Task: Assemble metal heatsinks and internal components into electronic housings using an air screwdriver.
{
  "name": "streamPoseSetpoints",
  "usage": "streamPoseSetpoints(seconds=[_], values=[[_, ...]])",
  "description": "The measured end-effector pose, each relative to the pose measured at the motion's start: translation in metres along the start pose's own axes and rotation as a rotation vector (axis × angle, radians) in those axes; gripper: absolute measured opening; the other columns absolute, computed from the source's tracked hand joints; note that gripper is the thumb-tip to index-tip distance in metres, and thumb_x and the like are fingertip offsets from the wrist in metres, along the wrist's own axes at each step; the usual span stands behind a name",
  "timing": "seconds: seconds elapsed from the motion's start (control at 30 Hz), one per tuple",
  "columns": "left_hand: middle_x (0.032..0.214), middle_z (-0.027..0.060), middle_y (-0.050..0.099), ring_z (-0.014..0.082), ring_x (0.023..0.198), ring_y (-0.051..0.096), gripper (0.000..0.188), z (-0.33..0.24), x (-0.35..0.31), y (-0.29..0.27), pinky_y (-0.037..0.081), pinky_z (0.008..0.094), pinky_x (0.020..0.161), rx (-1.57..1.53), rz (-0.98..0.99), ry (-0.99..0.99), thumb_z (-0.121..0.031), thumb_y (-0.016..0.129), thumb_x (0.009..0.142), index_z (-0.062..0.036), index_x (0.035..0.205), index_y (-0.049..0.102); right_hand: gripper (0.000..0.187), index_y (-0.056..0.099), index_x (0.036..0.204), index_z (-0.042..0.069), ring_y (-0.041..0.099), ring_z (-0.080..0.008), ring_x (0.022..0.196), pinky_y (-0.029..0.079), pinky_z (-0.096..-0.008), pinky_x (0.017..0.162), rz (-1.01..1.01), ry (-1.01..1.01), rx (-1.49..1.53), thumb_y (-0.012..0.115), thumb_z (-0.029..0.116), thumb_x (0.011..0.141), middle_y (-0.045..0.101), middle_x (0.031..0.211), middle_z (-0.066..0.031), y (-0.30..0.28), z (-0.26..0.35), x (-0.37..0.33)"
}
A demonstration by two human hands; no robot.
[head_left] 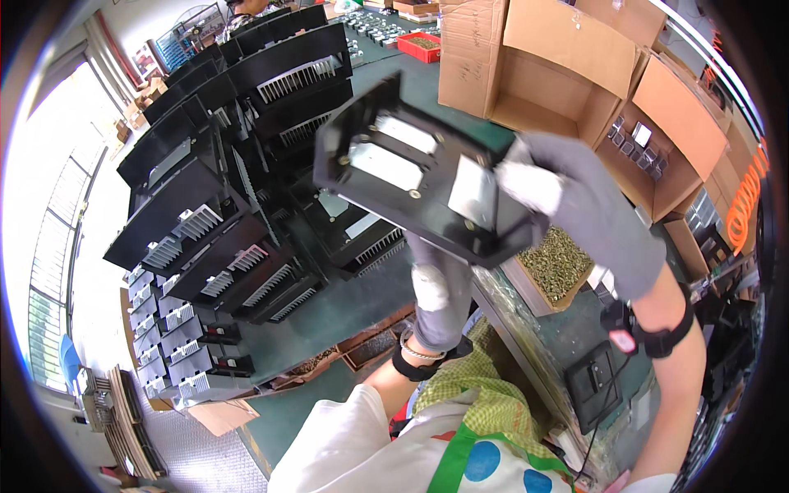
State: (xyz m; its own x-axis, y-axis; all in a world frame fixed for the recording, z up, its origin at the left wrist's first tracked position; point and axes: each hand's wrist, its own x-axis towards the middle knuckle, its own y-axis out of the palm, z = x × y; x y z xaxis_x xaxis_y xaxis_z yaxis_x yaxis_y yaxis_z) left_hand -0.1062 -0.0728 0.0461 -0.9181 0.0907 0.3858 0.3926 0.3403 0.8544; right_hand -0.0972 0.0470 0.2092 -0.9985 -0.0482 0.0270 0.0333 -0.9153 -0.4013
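Note:
A black tray-like metal housing [431, 205] is held up tilted in the air, its inner face showing. Inside it sit three pale rectangular pads and several brass-coloured round fittings. My right hand [579, 193], in a grey glove with white patches, is closed on the housing's right end. From below, my left hand [440, 292], gloved alike, supports the near edge; its fingers are partly hidden behind the housing. Just beyond, several similar black finned housings [189, 234] stand stacked on the green-topped bench [316, 329].
A carton of small brass-coloured parts [555, 267] sits right of the held housing. Open cardboard boxes [542, 90] stand at the back right, one with small metal pieces. A red bin [419, 47] lies farther back. An orange coiled hose [744, 201] hangs at the right. Another person [245, 6] shows at the top.

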Motion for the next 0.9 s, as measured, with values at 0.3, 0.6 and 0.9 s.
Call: streamPoseSetpoints(seconds=[0.3,0.6,0.9], values=[[0.129,0.0171,0.046,0.0287,0.119,0.048,0.045,-0.025,-0.005,-0.021,0.035,0.042,0.105,0.453,-0.086,-0.109,-0.026,0.043,0.097,0.0021,0.132,0.038,0.013,0.057,0.077,0.003,0.059,-0.0163,0.061,0.045,-0.0314,0.058,0.13,-0.291,-0.712,0.063,0.015,0.074,0.06,0.069,-0.0081,0.013,0.018,0.111],[0.125,0.0176,0.05,0.0285,0.117,0.05,0.042,-0.032,0.003,-0.034,0.038,0.0419,0.103,0.61,-0.172,-0.022,-0.022,0.041,0.097,0.0032,0.131,0.04,0.014,0.064,0.08,0.005,0.063,-0.0255,0.074,0.047,-0.0361,0.066,0.368,-0.275,-0.835,0.06,0.014,0.07,0.064,0.074,-0.0101,0.057,0.001,0.154],[0.104,0.0117,0.051,0.0189,0.099,0.05,0.032,-0.017,-0.012,-0.024,0.042,0.0363,0.093,0.666,-0.137,-0.089,-0.021,0.04,0.098,0.0044,0.113,0.05,0.031,0.06,0.102,0.007,0.062,-0.0289,0.087,0.047,-0.0371,0.076,-0.041,-0.551,-0.711,0.061,0.033,0.085,0.064,0.09,-0.013,-0.009,-0.021,0.094]])
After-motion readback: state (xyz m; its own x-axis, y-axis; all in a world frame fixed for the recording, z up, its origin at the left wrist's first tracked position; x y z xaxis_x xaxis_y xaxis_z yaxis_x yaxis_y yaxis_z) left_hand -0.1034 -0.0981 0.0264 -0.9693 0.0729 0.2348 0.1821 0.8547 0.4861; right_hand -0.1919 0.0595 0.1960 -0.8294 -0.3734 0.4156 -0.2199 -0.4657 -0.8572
